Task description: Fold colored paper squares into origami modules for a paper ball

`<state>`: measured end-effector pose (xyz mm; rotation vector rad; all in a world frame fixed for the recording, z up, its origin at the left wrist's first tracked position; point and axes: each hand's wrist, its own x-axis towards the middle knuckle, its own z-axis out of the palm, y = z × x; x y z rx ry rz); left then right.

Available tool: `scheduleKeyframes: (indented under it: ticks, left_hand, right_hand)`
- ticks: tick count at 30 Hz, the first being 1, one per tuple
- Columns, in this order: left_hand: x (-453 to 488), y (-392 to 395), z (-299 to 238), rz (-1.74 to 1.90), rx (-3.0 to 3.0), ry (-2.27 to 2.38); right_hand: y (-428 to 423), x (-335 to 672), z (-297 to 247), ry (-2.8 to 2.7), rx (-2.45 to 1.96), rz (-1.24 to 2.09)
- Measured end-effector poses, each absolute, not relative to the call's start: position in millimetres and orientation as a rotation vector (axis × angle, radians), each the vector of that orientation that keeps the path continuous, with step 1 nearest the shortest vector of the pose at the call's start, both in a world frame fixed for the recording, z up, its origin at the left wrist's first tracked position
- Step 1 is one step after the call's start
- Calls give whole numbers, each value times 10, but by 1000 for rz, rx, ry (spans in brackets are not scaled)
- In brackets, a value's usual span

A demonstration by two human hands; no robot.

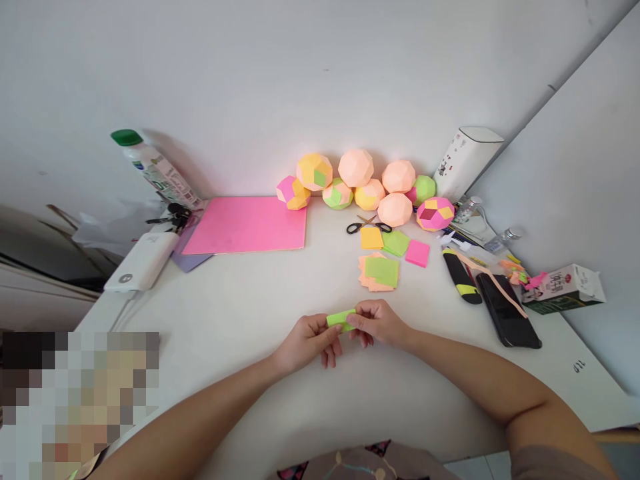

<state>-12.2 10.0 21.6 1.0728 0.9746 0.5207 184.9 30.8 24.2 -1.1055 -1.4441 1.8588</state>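
Note:
A folded strip of lime-green paper [339,319] is held above the white table between both hands. My left hand [305,341] pinches its left end between thumb and fingers. At the right end, my right hand [376,323] grips the same paper, thumb on top. Just beyond the hands lies a stack of peach sticky notes [363,280] with green notes [382,270] on top. Behind it sit an orange pad [371,238], a green pad [395,243] and a pink pad [417,253].
Several faceted paper balls [355,168] line the wall. Black-handled scissors [369,225] lie before them. A pink board [247,225], a bottle [157,170] and a white power bank [143,261] are left. On the right are a cutter [461,277], a phone [507,310] and a carton [565,288].

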Motion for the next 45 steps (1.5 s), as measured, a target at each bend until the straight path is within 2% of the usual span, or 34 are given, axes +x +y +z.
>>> scheduleKeyframes:
  ticks: [24,32,45]
  left_hand:
    - [-117,116,231,522,1038,991]
    - [-119,142,235,692,1010,960]
    - [-104,119,239,701,940,1010]
  right_hand:
    - [294,1850,235,-1470,-1093,1856]
    - [305,1870,219,-1515,-1091,1844]
    - [284,1848,257,-1509,-1160,1821]
